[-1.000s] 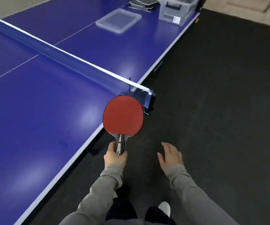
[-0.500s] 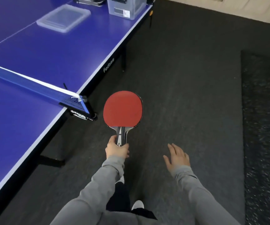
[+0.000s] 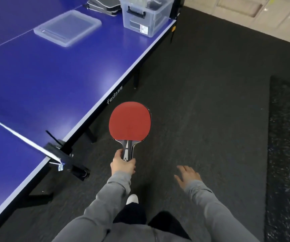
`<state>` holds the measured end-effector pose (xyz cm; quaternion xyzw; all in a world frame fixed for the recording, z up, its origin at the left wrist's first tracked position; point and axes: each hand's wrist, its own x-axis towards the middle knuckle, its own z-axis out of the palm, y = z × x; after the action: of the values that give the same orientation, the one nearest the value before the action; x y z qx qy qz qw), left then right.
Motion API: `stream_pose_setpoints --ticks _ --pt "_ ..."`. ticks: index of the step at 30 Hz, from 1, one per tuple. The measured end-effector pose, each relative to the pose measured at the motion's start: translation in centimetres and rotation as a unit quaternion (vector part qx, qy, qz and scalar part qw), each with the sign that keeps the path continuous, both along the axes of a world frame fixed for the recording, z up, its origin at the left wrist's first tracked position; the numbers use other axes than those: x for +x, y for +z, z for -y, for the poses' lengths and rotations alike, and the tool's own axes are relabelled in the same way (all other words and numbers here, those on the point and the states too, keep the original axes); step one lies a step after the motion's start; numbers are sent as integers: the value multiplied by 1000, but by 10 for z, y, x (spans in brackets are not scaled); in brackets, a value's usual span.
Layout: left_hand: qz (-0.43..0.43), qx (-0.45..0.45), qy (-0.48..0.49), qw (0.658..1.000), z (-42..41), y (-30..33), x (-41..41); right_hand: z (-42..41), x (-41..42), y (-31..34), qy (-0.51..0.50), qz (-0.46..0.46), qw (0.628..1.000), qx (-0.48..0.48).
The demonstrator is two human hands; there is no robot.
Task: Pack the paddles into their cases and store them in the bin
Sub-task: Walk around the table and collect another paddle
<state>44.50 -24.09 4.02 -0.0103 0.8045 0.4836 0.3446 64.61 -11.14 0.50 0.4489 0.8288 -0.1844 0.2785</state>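
A red-faced paddle (image 3: 130, 121) points away from me over the dark floor, beside the blue table's side edge. My left hand (image 3: 123, 164) is closed around its dark handle. My right hand (image 3: 188, 175) hangs free to the right, fingers spread, holding nothing. At the far corner of the table stands a clear plastic bin (image 3: 145, 13) with black latches. Dark grey paddle cases (image 3: 102, 5) lie stacked just left of the bin. The bin's clear lid (image 3: 67, 28) lies flat on the table further left.
The blue ping-pong table (image 3: 44, 75) fills the left. Its net (image 3: 9, 130) ends in a black clamp post (image 3: 64, 158) at the near edge. Black table legs stand under the rim. Dark floor mats stretch to the right, with a speckled mat (image 3: 287, 154) at far right.
I have walked along the table's side past the net post toward the bin, which now looks larger and nearer. The paddle stays in my left hand; my right hand stays free.
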Motion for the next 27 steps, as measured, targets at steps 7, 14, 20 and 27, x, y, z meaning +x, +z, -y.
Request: stream_pose_setpoints --ticks 7,14,20,27 --pt "-15 -19 84 996 -48 7 -57 -84 -84 -8 87 20 995 -43" --pt "-36 -71 229 970 -89 7 -91 -167 -155 -24 201 19 976 -85" --pt "-26 -85 351 932 -109 10 -110 -233 -234 -10 307 -22 950 -60" --pt "-31 -76 437 896 -108 11 -158 -237 -343 10 395 -79 915 -30"
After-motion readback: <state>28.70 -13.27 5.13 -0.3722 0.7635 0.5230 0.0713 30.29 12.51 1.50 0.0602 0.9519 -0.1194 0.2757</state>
